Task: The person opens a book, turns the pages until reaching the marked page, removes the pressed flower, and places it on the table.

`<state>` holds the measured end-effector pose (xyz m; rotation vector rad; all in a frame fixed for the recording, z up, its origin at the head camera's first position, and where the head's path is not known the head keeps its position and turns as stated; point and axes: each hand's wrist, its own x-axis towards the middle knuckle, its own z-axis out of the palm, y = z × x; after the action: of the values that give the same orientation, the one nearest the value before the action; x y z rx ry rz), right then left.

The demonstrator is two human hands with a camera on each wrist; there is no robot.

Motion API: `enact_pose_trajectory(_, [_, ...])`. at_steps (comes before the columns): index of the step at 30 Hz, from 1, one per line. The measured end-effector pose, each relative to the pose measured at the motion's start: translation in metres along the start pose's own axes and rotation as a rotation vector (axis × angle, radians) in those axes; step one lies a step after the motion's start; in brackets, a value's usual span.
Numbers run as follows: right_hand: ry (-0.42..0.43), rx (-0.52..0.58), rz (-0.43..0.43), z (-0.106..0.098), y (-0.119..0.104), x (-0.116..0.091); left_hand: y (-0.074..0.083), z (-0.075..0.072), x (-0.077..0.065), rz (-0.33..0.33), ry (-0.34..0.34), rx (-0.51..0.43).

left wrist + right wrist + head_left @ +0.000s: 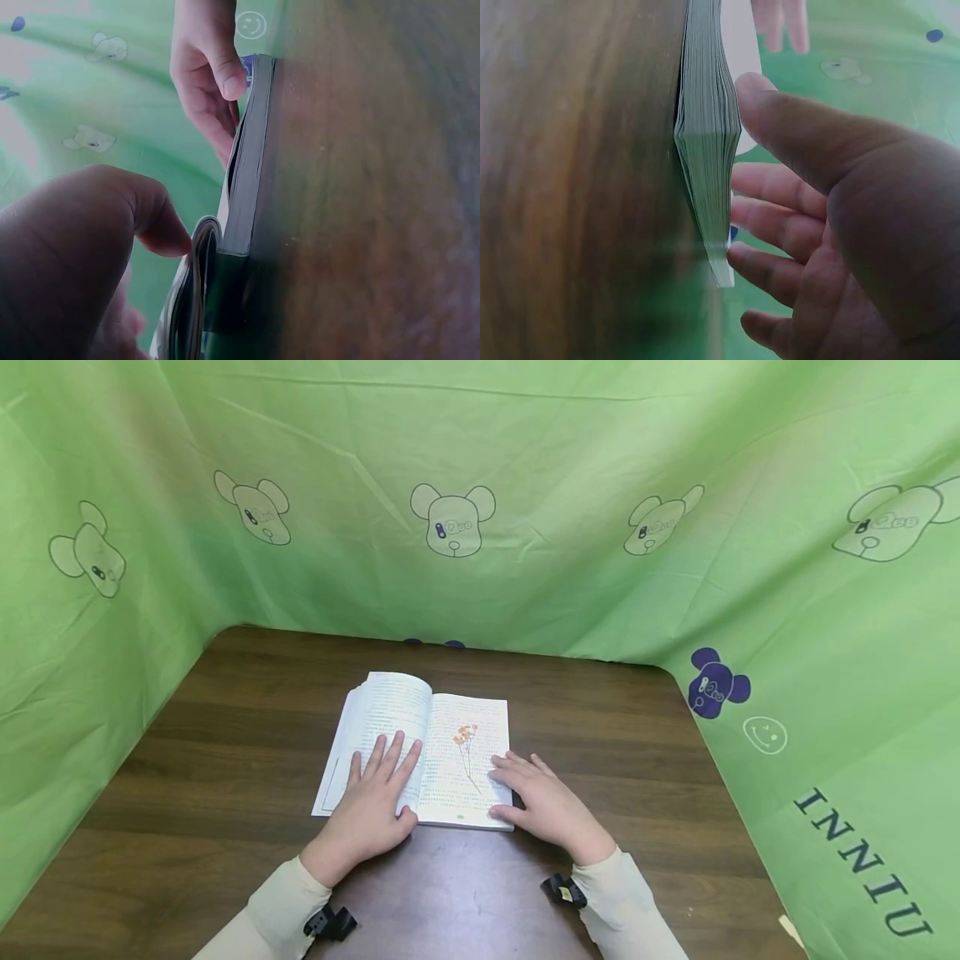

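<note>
An open book [450, 802] lies on the wooden table, its left pages bowed up near the spine. On the right page rests a pressed flower sprig [467, 745] with small orange blossoms and thin stems. My left hand [372, 802] lies spread over the left page with fingers straight. At the right page's outer edge, my right hand [551, 802] touches the paper with fingertips and thumb, the fingers loosely bent. In the right wrist view, the thumb [769, 105] meets the top of the thick page block [705, 112], with the fingers beside its edge.
A brown wooden table [225, 735] carries the book near its middle. Green cloth [555, 593] printed with bear heads hangs round the back and both sides. A small black device [330, 923] sits at the left wrist, another device [564, 891] at the right.
</note>
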<state>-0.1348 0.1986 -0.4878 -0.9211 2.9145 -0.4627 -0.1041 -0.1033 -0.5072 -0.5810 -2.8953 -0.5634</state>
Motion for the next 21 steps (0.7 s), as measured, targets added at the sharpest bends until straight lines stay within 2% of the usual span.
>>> enact_pose_trajectory(4, [0.018,0.028,0.014,0.000,-0.002,0.001,-0.001,0.002,0.001,-0.068,-0.089,-0.054])
enact_pose_trajectory(8, [0.054,0.035,0.036,0.002,-0.006,0.004,-0.002,0.003,0.003,-0.108,-0.135,-0.059])
enact_pose_trajectory(14, [0.129,0.056,0.100,0.005,-0.018,0.009,-0.002,0.004,0.003,-0.122,-0.155,-0.043])
enact_pose_trajectory(21, [0.284,0.143,0.225,0.014,-0.029,0.019,-0.001,0.003,0.002,-0.113,-0.151,-0.030])
